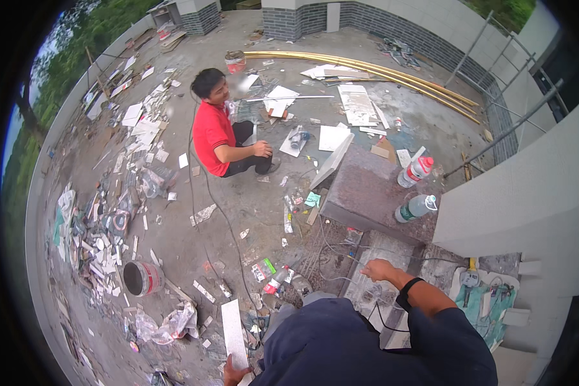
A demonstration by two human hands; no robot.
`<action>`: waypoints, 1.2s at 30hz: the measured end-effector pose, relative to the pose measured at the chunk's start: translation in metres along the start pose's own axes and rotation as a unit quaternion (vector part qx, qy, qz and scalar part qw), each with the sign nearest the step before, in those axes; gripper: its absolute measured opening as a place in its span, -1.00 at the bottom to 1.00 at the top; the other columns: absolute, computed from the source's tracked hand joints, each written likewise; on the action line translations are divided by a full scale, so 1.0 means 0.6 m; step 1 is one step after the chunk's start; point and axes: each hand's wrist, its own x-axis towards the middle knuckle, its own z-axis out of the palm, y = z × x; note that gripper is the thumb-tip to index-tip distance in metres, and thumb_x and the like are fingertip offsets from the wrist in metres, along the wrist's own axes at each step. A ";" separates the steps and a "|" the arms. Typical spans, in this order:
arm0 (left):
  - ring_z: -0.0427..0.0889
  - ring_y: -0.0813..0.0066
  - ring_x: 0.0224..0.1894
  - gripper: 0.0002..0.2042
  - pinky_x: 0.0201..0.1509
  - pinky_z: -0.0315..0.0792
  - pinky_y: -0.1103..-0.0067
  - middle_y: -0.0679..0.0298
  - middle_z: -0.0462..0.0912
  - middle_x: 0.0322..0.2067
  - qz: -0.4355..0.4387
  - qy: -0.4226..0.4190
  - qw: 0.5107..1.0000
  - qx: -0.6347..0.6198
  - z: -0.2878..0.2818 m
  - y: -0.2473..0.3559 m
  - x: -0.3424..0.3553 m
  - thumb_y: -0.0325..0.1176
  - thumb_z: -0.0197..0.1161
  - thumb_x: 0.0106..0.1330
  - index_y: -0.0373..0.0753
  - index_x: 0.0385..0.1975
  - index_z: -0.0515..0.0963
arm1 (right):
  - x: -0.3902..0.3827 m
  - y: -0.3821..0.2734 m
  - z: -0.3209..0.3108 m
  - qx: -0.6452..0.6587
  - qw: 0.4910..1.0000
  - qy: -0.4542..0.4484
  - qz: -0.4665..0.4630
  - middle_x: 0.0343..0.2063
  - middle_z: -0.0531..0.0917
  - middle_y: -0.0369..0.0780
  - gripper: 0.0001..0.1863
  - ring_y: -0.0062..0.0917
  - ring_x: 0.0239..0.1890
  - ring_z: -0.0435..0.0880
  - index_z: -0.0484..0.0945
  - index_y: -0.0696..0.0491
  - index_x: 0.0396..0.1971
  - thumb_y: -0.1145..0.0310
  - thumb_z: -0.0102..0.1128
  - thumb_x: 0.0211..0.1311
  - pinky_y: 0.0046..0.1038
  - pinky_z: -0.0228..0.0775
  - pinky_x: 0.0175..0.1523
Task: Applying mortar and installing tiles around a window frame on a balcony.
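At the lower edge, my left hand (235, 373) grips the lower end of a long, narrow white tile strip (234, 334), which stands up from the fingers. My right hand (379, 269) is closed above the pale stone step (392, 254), with a black band at the wrist. A thin grey cable (334, 278) passes close to its fingers; whether they hold it or something else is hidden. On the dark stone block (379, 193) beyond are a bottle with a red label (415, 172) and a clear greenish bottle (416, 208).
A person in a red shirt (213, 138) squats ahead, near a power tool (298, 137) on a white tile. Rubble (103, 238) and a bucket (143, 278) lie left. Yellow poles (379, 72) cross the back. A yellow-handled tool (471, 276) rests at right by the wall.
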 end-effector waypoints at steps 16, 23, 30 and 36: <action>0.49 -0.06 0.15 0.24 0.23 0.39 0.25 -0.20 0.49 0.08 0.280 -0.272 0.876 0.284 -0.101 0.290 0.351 0.17 0.62 -0.46 -0.42 0.29 0.19 | -0.088 0.067 0.117 0.151 0.968 0.199 0.039 -0.35 0.68 0.01 -0.60 -0.04 -0.20 0.64 0.62 0.14 -0.38 0.04 0.14 0.18 -0.08 0.45 -0.12; 0.45 -0.16 0.16 0.23 0.24 0.35 0.19 -0.25 0.46 0.09 0.215 -0.134 0.958 0.138 -0.123 0.176 0.300 0.30 0.53 -0.45 -0.23 0.33 0.20 | -0.188 0.369 0.518 0.330 0.927 0.086 0.158 -0.50 0.66 -0.21 -0.67 -0.36 -0.38 0.65 0.64 0.08 -0.31 0.20 0.39 -0.04 -0.32 0.49 -0.20; 0.41 -0.22 0.18 0.18 0.30 0.27 0.23 -0.27 0.46 0.06 0.145 -0.089 0.973 0.153 -0.137 0.049 0.261 0.37 0.48 -0.43 0.04 0.37 0.20 | -0.258 0.081 0.365 0.169 0.971 0.159 0.064 -0.39 0.66 -0.03 -0.51 -0.13 -0.28 0.63 0.50 0.08 0.01 -0.02 0.07 0.31 -0.14 0.47 -0.21; 0.34 0.10 0.28 0.21 0.33 0.29 0.31 -0.13 0.33 0.25 0.092 -0.086 0.991 -0.044 -0.074 -0.082 0.221 -0.01 0.65 -0.30 -0.31 0.39 0.04 | -0.139 0.036 0.213 -0.007 0.972 0.235 -0.016 -0.41 0.67 0.05 -0.55 -0.06 -0.26 0.63 0.59 0.18 -0.45 0.04 0.03 0.31 -0.09 0.44 -0.08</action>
